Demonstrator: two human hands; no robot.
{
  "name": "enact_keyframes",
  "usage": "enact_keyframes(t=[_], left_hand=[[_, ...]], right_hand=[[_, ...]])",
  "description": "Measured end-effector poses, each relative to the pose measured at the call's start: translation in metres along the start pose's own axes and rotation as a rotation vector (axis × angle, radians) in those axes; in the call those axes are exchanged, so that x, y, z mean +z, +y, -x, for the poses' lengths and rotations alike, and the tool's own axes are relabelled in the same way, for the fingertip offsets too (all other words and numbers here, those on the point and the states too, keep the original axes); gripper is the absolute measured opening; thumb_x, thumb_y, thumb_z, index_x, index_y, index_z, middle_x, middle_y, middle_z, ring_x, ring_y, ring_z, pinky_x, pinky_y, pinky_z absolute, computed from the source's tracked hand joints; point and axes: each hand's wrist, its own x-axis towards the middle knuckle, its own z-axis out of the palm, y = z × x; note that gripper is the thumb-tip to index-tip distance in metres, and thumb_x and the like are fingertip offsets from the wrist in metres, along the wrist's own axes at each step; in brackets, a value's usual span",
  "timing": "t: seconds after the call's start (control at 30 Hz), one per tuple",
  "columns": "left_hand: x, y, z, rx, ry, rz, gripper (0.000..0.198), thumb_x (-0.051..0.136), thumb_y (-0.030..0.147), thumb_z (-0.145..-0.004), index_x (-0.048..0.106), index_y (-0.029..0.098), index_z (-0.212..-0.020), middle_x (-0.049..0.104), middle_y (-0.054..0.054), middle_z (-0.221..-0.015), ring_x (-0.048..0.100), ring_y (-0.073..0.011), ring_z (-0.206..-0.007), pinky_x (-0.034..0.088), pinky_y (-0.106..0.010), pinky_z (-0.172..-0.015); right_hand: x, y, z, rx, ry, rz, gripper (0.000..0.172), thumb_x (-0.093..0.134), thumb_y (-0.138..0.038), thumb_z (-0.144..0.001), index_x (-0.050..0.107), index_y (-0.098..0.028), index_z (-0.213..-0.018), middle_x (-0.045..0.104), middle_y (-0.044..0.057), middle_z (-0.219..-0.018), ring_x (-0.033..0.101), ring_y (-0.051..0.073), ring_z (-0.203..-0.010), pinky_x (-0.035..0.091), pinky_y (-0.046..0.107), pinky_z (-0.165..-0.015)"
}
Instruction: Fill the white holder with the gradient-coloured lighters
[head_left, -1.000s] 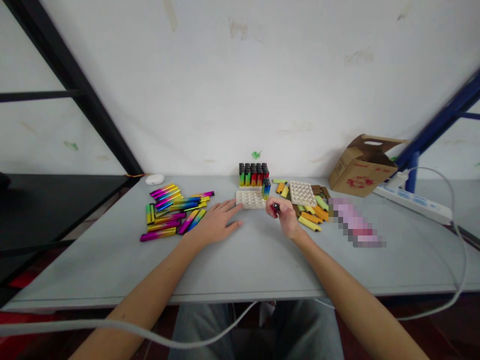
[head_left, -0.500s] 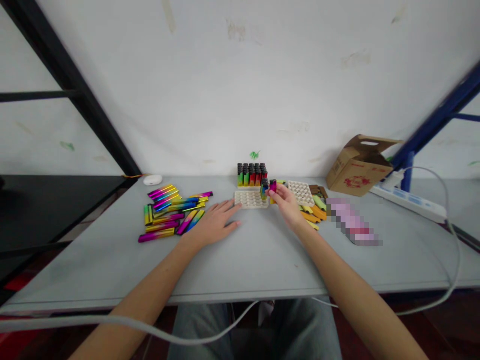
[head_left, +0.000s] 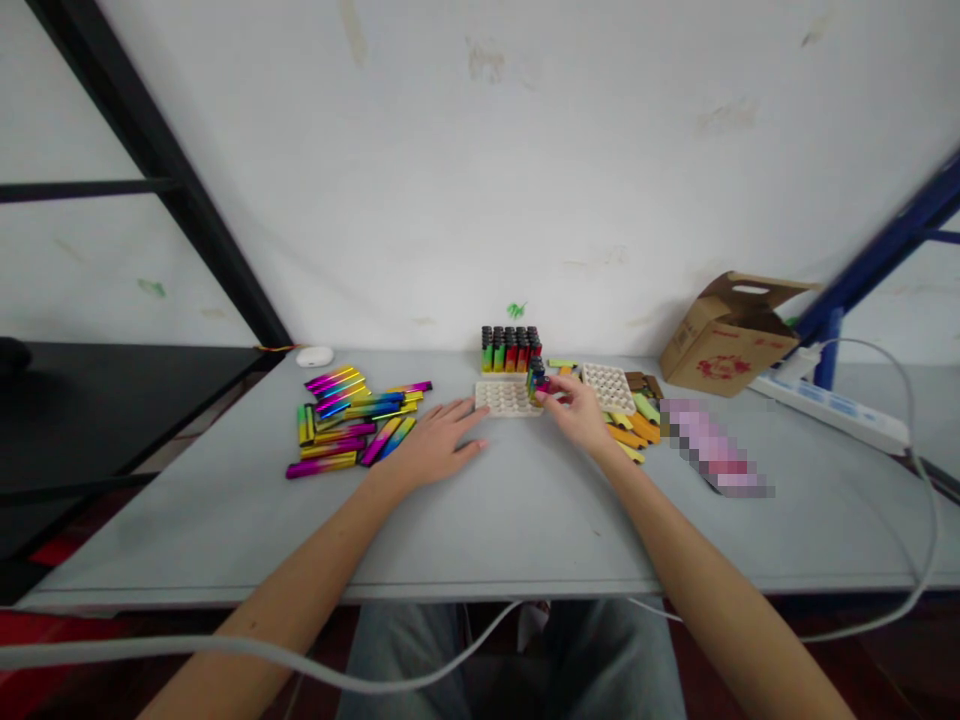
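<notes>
My right hand [head_left: 582, 414] pinches a magenta lighter [head_left: 542, 385] at the right end of a cream tray with rows of holes [head_left: 501, 398]. Fingers partly hide this lighter, and whether it sits in a hole I cannot tell. Beside it, dark-topped lighters [head_left: 534, 370] stand upright in that same end of the tray. My left hand [head_left: 437, 446] lies flat with fingers spread, its fingertips at the tray's left edge. Left of that hand lies a pile of shiny multicoloured lighters [head_left: 346, 432]. Behind the tray, several black-topped lighters [head_left: 511, 352] stand in rows in another holder.
A second cream tray [head_left: 609, 388] rests over yellow and orange lighters [head_left: 637, 432] on the right. Farther right are a blurred pink item [head_left: 712, 448], an open cardboard box [head_left: 724, 350] and a white power strip [head_left: 832, 412]. A white case [head_left: 314, 357] sits at the back left.
My right hand has lowered the magenta lighter and moved it slightly left against the upright lighters in the tray. My left hand stays flat. The whole view has shifted a little.
</notes>
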Motion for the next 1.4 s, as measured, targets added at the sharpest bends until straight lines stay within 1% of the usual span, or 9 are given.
enact_keyframes(t=[0.43, 0.53, 0.67, 0.8, 0.9, 0.97, 1.1, 1.2, 1.4], left_hand=[[-0.001, 0.0, 0.0, -0.011, -0.02, -0.014, 0.057, 0.035, 0.05, -0.095, 0.038, 0.022, -0.145, 0.04, -0.012, -0.15, 0.038, -0.0273, -0.137, 0.028, -0.044, -0.113], [0.0, 0.0, 0.001, -0.018, -0.021, -0.03, 0.057, 0.035, 0.051, -0.095, 0.038, 0.023, -0.145, 0.041, -0.012, -0.149, 0.039, -0.0275, -0.136, 0.03, -0.043, -0.112], [0.001, -0.001, 0.001, -0.019, -0.014, -0.037, 0.057, 0.036, 0.051, -0.095, 0.039, 0.023, -0.145, 0.042, -0.014, -0.148, 0.04, -0.0288, -0.136, 0.031, -0.045, -0.111], [0.003, -0.003, 0.001, -0.014, -0.008, -0.043, 0.058, 0.035, 0.052, -0.095, 0.039, 0.022, -0.145, 0.042, -0.014, -0.148, 0.04, -0.0294, -0.135, 0.031, -0.045, -0.111], [0.003, -0.003, 0.001, -0.011, -0.001, -0.042, 0.058, 0.036, 0.052, -0.095, 0.038, 0.022, -0.145, 0.042, -0.015, -0.148, 0.04, -0.0296, -0.135, 0.032, -0.046, -0.111], [0.003, -0.003, 0.001, -0.013, 0.003, -0.037, 0.058, 0.037, 0.052, -0.095, 0.039, 0.023, -0.145, 0.042, -0.014, -0.148, 0.04, -0.0296, -0.136, 0.032, -0.046, -0.111], [0.004, -0.003, 0.001, -0.014, 0.011, -0.021, 0.057, 0.038, 0.051, -0.095, 0.039, 0.024, -0.145, 0.042, -0.013, -0.148, 0.04, -0.0294, -0.135, 0.032, -0.047, -0.111], [0.003, -0.003, 0.001, -0.006, 0.005, -0.029, 0.058, 0.037, 0.053, -0.095, 0.038, 0.024, -0.145, 0.041, -0.012, -0.149, 0.039, -0.0288, -0.136, 0.031, -0.046, -0.112], [0.003, -0.003, 0.001, 0.009, -0.018, -0.014, 0.061, 0.036, 0.052, -0.095, 0.038, 0.02, -0.146, 0.04, -0.013, -0.15, 0.036, -0.0299, -0.138, 0.028, -0.046, -0.113]], right_hand=[[0.005, 0.002, 0.001, 0.013, -0.006, 0.032, 0.025, 0.059, -0.03, -0.08, 0.065, -0.016, -0.1, 0.07, 0.008, -0.096, 0.062, 0.019, -0.08, 0.049, 0.034, -0.071], [0.006, 0.002, 0.002, 0.039, 0.037, 0.025, 0.034, 0.062, -0.029, -0.078, 0.056, -0.017, -0.109, 0.069, 0.007, -0.09, 0.064, 0.02, -0.081, 0.049, 0.034, -0.071], [0.007, 0.003, 0.002, 0.034, 0.11, 0.057, 0.034, 0.064, -0.031, -0.076, 0.051, -0.018, -0.105, 0.065, 0.006, -0.089, 0.062, 0.02, -0.077, 0.048, 0.033, -0.066], [0.003, 0.002, 0.002, -0.035, 0.151, 0.179, 0.05, 0.064, -0.032, -0.076, 0.047, -0.017, -0.12, 0.06, 0.008, -0.099, 0.057, 0.02, -0.077, 0.05, 0.036, -0.068], [-0.005, -0.004, 0.002, -0.185, 0.135, 0.297, 0.06, 0.064, -0.031, -0.078, 0.043, -0.018, -0.133, 0.055, 0.012, -0.115, 0.056, 0.025, -0.097, 0.048, 0.043, -0.088], [-0.009, -0.009, 0.003, -0.285, 0.106, 0.378, 0.052, 0.062, -0.03, -0.08, 0.05, -0.02, -0.13, 0.05, 0.015, -0.127, 0.051, 0.029, -0.113, 0.042, 0.046, -0.1], [-0.011, -0.01, 0.005, -0.361, 0.014, 0.489, 0.04, 0.058, -0.027, -0.083, 0.06, -0.023, -0.122, 0.042, 0.014, -0.141, 0.041, 0.033, -0.128, 0.035, 0.052, -0.106], [-0.009, -0.008, 0.006, -0.35, -0.023, 0.51, 0.04, 0.057, -0.026, -0.083, 0.061, -0.022, -0.123, 0.041, 0.015, -0.143, 0.039, 0.033, -0.131, 0.035, 0.051, -0.107], [-0.003, -0.023, 0.013, -0.401, 0.039, 0.43, 0.037, 0.056, -0.026, -0.084, 0.061, -0.018, -0.12, 0.05, 0.016, -0.135, 0.046, 0.03, -0.125, 0.038, 0.047, -0.105]])
